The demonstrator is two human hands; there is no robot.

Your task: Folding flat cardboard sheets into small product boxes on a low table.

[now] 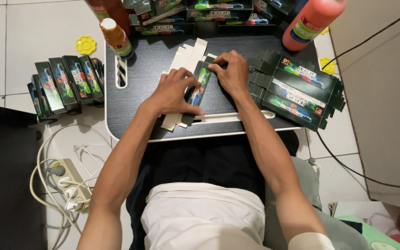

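Note:
A flat, unfolded dark green carton (pixel 199 88) with white flaps lies on the small black lap table (pixel 140 88). My left hand (pixel 174 91) presses down on its near half, fingers spread over it. Fingertips of my right hand (pixel 230 71) pinch the carton's far end. Both hands hold the same carton. Right of my hands lies a fanned stack of flat green cartons (pixel 297 90).
Folded green boxes (pixel 65 85) stand on the white tiled floor at left. More boxes (pixel 200 14) line the table's far edge, between an orange bottle (pixel 115 37) and a larger red-orange bottle (pixel 310 21). A power strip with white cables (pixel 68 183) lies lower left.

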